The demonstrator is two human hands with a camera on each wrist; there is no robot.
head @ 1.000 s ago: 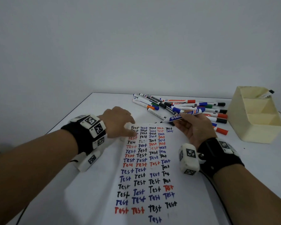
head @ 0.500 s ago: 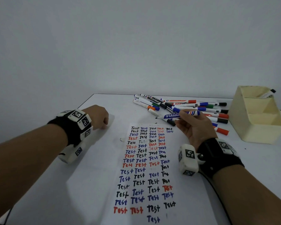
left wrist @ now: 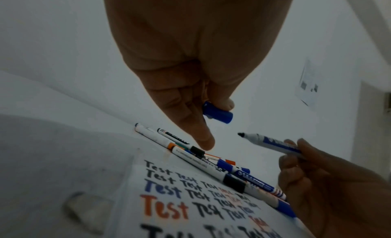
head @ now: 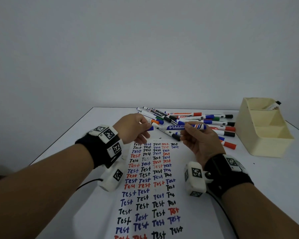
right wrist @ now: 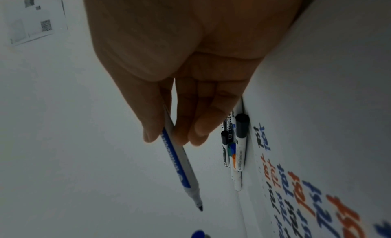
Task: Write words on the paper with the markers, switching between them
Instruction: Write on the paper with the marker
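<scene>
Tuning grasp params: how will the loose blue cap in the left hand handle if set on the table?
The small blue plastic cap looks round, so probably rolls. Likely very light: the left hand pinches it with fingertips only. Smooth surface, possibly slippery.

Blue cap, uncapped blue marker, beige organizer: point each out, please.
blue cap (left wrist: pixel 217 115), left wrist view, on its side wall below the left hand's fingers.
uncapped blue marker (right wrist: pixel 180 171), right wrist view, on the printed barrel.
beige organizer (head: pixel 273 144), head view, on its front wall.
</scene>
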